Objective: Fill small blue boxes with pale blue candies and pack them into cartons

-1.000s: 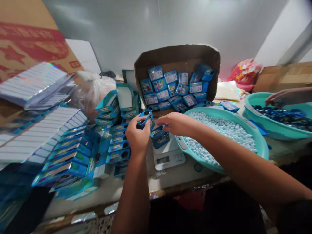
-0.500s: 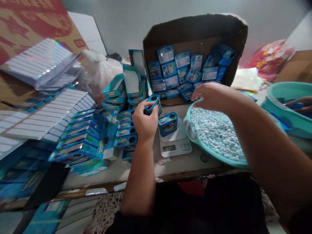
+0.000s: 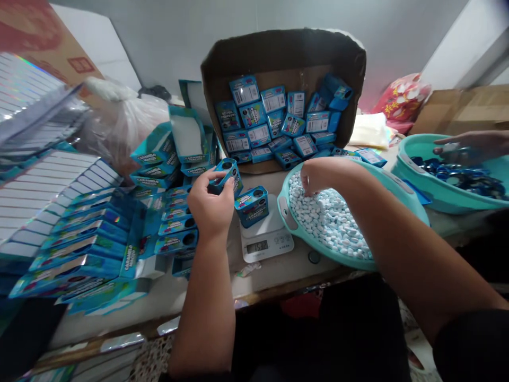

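My left hand (image 3: 212, 199) grips a small blue candy box (image 3: 233, 172), fingers and thumb wrapped around its sides. A second blue candy box (image 3: 253, 206), with a dark round opening on top, stands upright on a white kitchen scale (image 3: 274, 245); the scale's display is lit. My right hand (image 3: 318, 178) reaches down inside a turquoise tub (image 3: 314, 243), fingers curled and tips at the heap of pale blue and white candies (image 3: 334, 220). What those fingers hold, if anything, is hidden.
Behind the scale, a cardboard carton (image 3: 278, 53) on its side holds many blue boxes. Rows of blue boxes (image 3: 91, 233) lie at left. Another person's hand (image 3: 473, 146) is over a second turquoise tub (image 3: 429, 183) of dark blue wrapped pieces (image 3: 461, 172). The table edge (image 3: 278, 292) is in front.
My right hand has moved from above the tub's far rim down into the candies. My left hand still holds its box near the scale. The view has shifted right.
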The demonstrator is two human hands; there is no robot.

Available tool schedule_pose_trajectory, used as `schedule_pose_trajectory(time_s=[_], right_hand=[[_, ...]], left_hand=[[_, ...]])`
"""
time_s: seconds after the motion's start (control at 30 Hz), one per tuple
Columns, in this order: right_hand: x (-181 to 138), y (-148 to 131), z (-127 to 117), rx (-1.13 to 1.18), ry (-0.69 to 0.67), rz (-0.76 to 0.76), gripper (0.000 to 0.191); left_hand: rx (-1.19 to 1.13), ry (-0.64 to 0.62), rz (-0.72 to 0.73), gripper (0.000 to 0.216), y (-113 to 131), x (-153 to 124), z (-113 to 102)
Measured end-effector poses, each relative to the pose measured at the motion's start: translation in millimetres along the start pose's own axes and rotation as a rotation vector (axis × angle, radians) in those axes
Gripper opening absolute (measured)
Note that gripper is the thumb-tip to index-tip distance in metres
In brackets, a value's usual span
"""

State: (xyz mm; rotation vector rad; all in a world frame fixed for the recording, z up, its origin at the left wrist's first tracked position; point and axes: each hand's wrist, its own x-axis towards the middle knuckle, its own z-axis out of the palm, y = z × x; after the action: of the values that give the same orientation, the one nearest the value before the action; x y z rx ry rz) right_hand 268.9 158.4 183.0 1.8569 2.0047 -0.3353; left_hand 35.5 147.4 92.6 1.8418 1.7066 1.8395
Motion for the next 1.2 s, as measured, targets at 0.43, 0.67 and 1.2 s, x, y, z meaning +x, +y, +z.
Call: schedule_pose_trajectory(time_s=[0.43, 0.67, 1.2], right_hand=[[-5.9, -1.4, -6.6, -0.042, 0.233, -0.051, 0.023], [-21.1, -17.3, -7.5, 0.040, 0.408, -0.190, 0.019], [0.1, -52.8, 10.6, 0.202, 0.549, -0.776, 0.013]], left_hand=[[0.015, 0.027, 0.022, 0.016, -4.2, 0.6, 1.7], [0.018, 0.035, 0.010, 0.016, -3.8, 0.3, 1.1], [0.017, 0.024, 0.002, 0.016, -3.0, 1.8, -2.4]])
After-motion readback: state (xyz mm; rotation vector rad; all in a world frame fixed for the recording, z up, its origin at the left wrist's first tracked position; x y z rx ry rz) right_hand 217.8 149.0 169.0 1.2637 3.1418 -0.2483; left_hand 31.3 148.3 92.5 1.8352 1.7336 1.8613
